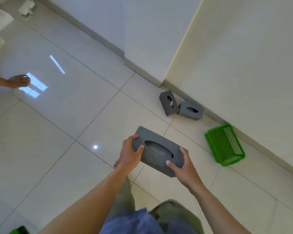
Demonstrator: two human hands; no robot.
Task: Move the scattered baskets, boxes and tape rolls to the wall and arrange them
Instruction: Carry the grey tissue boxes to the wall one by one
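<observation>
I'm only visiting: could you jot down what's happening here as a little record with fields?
held item: grey box, oval opening up
left hand: grips one end
right hand: grips the other end
by the wall: dark box touching lighter box; green basket further along
floor: glossy tiles

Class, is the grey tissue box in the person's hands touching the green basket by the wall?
Apart. The head view shows bare floor tile between the tissue box and the green basket.
</observation>
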